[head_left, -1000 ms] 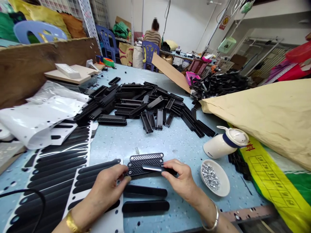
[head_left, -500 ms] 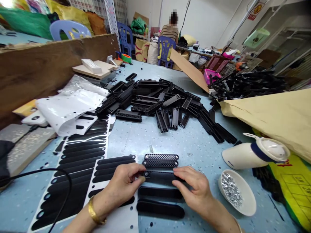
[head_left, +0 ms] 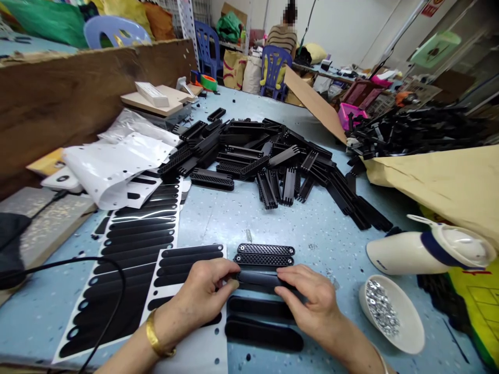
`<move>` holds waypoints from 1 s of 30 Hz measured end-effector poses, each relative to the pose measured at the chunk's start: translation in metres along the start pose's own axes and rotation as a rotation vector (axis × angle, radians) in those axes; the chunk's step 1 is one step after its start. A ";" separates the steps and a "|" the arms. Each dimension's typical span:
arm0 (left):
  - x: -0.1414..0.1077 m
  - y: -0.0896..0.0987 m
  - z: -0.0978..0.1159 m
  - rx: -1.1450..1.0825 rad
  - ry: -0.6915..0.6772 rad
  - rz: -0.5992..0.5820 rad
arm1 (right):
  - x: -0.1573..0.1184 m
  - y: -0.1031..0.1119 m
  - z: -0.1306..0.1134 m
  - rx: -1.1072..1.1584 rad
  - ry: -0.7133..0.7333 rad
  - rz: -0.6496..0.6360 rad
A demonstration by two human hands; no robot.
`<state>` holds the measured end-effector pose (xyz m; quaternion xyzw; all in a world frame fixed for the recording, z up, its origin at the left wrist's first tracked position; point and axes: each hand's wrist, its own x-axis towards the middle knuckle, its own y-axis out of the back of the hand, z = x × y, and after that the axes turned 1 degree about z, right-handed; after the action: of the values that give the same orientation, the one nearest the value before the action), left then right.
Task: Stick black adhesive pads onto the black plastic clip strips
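A dark, smooth-faced bar (head_left: 257, 279) lies between my two hands, just below two textured black bars (head_left: 265, 254) with round metal fittings at their ends. My left hand (head_left: 206, 291) pinches its left end between thumb and fingers. At the right end, my right hand (head_left: 310, 293) grips it the same way. Two flat black strips (head_left: 263, 332) with rounded ends lie nearer to me. Beside my left hand is a white sheet (head_left: 191, 358) carrying black strips, partly covered by my left forearm.
A bowl (head_left: 413, 332) of small metal pieces and a white bottle (head_left: 401, 253) stand at the right. Black parts (head_left: 249, 150) are heaped farther back. A black cable (head_left: 122, 291) crosses the strip sheets at left. A person (head_left: 283, 36) sits in the background.
The bar between my hands has tilted, so its smooth face shows more and the fitting at its left end is no longer visible. The whole view has shifted slightly.
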<state>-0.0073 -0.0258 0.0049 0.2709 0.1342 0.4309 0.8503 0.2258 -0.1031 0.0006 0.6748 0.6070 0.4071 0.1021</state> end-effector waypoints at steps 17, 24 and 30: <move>-0.002 -0.002 -0.002 0.012 0.017 -0.009 | -0.001 0.000 0.000 0.003 -0.024 -0.028; -0.001 0.000 0.000 0.018 0.018 -0.010 | 0.000 -0.001 0.000 0.000 -0.013 -0.003; 0.000 0.000 0.002 0.014 0.020 -0.005 | 0.000 0.003 -0.002 0.006 -0.019 0.009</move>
<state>-0.0063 -0.0262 0.0062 0.2724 0.1464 0.4305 0.8479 0.2267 -0.1044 0.0035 0.6815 0.6043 0.3994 0.1038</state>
